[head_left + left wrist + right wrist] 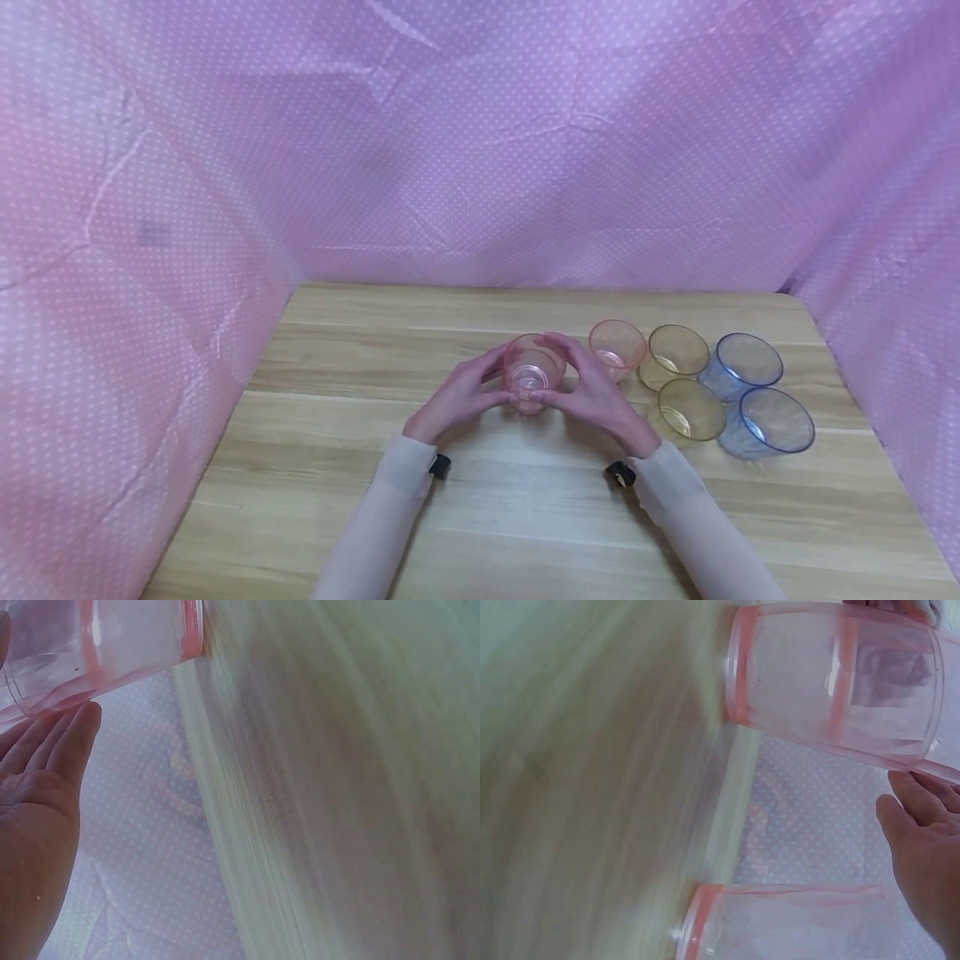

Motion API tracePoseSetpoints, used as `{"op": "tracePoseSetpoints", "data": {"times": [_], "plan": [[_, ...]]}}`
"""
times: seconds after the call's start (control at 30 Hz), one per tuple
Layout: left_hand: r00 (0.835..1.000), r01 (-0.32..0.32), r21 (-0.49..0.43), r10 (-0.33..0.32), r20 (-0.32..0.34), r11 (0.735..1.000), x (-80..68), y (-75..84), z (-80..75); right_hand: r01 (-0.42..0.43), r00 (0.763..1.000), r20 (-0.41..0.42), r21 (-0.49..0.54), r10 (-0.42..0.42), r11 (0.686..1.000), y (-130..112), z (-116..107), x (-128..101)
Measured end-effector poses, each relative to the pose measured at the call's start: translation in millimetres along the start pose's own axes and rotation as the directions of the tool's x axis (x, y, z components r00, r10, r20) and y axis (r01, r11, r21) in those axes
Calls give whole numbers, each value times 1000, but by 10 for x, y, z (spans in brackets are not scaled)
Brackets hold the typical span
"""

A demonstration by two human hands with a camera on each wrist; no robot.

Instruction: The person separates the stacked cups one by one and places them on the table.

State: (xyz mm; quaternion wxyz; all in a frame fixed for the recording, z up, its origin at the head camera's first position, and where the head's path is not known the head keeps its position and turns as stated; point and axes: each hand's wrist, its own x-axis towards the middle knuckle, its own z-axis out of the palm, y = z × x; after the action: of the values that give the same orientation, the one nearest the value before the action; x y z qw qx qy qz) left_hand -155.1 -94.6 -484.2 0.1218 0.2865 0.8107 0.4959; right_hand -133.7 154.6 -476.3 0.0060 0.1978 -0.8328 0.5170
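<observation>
Two clear pink cups point(534, 377) stand one inside the other, upright, near the middle of the table. My left hand point(467, 390) holds the upper part of this stack from the left, and my right hand point(596, 390) holds it from the right, thumbs on the near side. In the right wrist view the inner cup's pink base band shows through the outer cup point(795, 667), whose base is at or close to the wood. Another pink cup point(617, 343) stands alone just right of the stack, beyond my right hand.
Right of the pink cups stand two amber cups point(677, 350), one behind the other, and two blue cups point(750, 360) beside them. All are upright on the wooden table point(337, 475). Pink dotted cloth point(450, 167) hangs around the table's back and sides.
</observation>
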Motion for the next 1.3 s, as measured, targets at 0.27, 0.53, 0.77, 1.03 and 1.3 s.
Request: {"op": "tracePoseSetpoints", "data": {"times": [0.27,0.53,0.77,1.03,1.3], "plan": [[1000,26,-18,-26,-4,999,0,4,20,-7,1000,-5,59,7,998,-37,-10,-13],[999,51,-31,-51,-4,998,-10,-1,32,29,999,-16,85,-28,996,-79,-32,-24],[999,53,-18,-53,0,998,-13,17,27,39,999,-29,121,-36,992,-122,-43,-32],[998,62,-12,-62,-1,998,-10,30,14,99,993,-74,155,-88,983,-175,-71,-42],[998,60,-28,-61,-3,998,-15,29,8,136,985,-127,149,-118,979,-262,-103,-77]]}}
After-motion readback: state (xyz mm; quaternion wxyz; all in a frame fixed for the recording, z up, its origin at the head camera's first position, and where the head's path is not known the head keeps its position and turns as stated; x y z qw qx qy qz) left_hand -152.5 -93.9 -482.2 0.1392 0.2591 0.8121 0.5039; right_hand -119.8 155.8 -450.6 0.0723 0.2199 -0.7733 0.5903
